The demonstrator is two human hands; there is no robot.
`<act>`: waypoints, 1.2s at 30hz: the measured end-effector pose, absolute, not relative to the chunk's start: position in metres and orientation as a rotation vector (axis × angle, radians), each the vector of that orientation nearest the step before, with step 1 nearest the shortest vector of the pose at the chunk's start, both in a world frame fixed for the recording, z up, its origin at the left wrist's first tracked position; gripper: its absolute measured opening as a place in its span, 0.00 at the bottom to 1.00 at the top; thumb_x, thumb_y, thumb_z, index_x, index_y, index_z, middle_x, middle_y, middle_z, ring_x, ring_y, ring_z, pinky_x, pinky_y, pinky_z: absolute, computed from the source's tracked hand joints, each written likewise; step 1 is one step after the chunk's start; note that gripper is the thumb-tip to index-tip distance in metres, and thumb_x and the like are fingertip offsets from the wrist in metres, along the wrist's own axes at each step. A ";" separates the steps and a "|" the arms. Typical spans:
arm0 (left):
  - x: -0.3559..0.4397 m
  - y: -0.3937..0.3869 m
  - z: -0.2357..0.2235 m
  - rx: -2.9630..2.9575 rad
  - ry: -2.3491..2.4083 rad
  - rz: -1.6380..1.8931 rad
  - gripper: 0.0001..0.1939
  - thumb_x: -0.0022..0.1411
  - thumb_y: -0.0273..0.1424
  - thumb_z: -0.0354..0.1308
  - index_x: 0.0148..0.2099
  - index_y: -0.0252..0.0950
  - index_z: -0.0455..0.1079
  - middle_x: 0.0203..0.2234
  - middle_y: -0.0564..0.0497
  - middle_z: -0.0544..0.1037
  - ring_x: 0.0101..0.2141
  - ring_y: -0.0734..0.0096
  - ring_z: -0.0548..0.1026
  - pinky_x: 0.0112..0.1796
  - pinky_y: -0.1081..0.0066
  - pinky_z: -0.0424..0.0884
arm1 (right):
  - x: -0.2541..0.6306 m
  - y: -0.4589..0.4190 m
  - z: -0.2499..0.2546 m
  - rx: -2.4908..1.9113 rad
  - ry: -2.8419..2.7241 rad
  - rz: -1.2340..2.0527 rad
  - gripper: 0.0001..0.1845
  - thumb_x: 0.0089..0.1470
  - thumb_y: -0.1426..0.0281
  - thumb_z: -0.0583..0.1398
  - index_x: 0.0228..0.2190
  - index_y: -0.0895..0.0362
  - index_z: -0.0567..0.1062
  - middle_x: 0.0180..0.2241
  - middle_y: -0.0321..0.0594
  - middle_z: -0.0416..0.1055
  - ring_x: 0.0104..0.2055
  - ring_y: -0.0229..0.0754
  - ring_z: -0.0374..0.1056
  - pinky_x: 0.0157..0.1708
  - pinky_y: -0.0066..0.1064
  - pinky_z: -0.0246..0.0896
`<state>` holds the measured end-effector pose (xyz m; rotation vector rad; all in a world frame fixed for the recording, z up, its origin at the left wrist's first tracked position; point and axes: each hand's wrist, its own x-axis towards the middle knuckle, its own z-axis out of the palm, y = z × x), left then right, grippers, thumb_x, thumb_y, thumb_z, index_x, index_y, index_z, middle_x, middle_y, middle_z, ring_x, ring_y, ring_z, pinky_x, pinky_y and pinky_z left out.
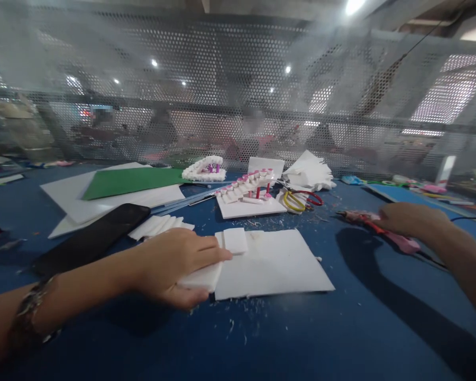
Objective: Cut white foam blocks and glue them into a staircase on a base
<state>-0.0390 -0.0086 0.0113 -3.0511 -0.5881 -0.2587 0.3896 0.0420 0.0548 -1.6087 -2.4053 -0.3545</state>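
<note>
My left hand (178,264) grips a white foam block (202,276) at the left edge of a flat white foam sheet (277,264), thumb under it and fingers over it. A small white foam square (235,240) lies just past my fingertips. My right hand (408,218) is closed round a pink glue gun (375,222) lying low over the blue table, its nozzle pointing left.
A black phone (95,238) lies left of my hand. Behind the sheet stand a white foam staircase model (248,193), a heart-shaped foam piece (204,169), yellow and red scissors (301,200), a green sheet (130,181) on white boards, and a perforated screen (238,95).
</note>
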 end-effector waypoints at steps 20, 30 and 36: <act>-0.045 -0.004 -0.014 -3.208 -0.605 -0.679 0.27 0.60 0.50 0.32 0.55 0.40 0.47 0.39 0.45 0.70 0.35 0.64 0.70 0.32 0.68 0.68 | 0.195 0.109 0.027 -1.727 -2.756 -0.300 0.16 0.55 0.65 0.54 0.44 0.58 0.66 0.44 0.42 0.66 0.41 0.40 0.65 0.39 0.39 0.63; -0.045 -0.008 -0.004 -3.211 -0.746 -0.639 0.24 0.60 0.49 0.35 0.54 0.44 0.46 0.40 0.47 0.70 0.36 0.63 0.72 0.33 0.68 0.68 | 0.200 0.099 0.027 -1.573 -2.768 -0.269 0.10 0.53 0.73 0.50 0.36 0.58 0.69 0.36 0.43 0.71 0.36 0.41 0.67 0.29 0.28 0.57; -0.044 -0.009 -0.003 -3.238 -0.745 -0.615 0.24 0.61 0.48 0.35 0.54 0.43 0.46 0.42 0.47 0.69 0.38 0.63 0.71 0.35 0.68 0.68 | 0.238 0.096 0.060 -1.492 -2.860 -0.253 0.04 0.44 0.76 0.55 0.25 0.58 0.70 0.28 0.39 0.71 0.30 0.37 0.65 0.28 0.25 0.53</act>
